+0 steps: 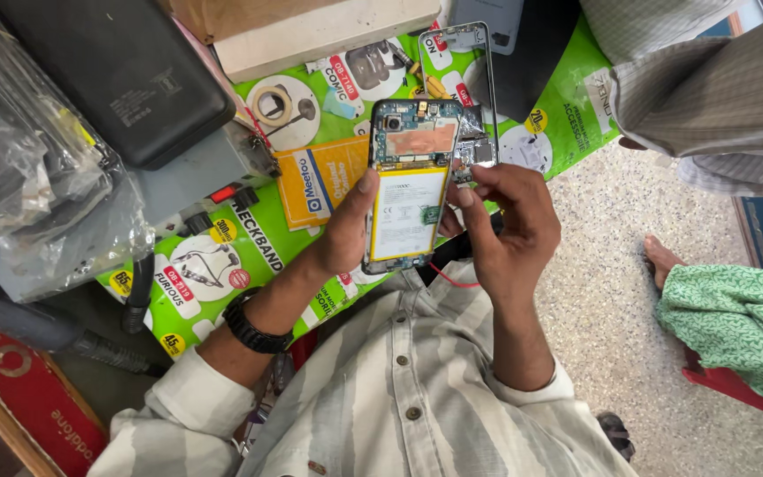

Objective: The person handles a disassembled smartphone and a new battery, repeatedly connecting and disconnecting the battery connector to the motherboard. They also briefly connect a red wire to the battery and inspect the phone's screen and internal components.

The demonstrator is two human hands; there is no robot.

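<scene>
Power bank [125, 75]: black, far left on clutter
Left hand [346, 225]: curled, gripping the opened smartphone [408, 181] by its left edge
Right hand [505, 221]: fingers pinched at phone's right edge
Phone frame [461, 79]: lying behind, on green mat [222, 256]

A grey-and-white striped buttoned shirt [417, 397] and black wristwatch [253, 325] are worn.

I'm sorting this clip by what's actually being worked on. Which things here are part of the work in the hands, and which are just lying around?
In hand:
- opened phone, back off, battery showing, held by left hand
- right hand at its right edge
- phone frame just behind it

Lying about:
- black power bank
- tape roll
- plastic bags
- green printed mat
</scene>
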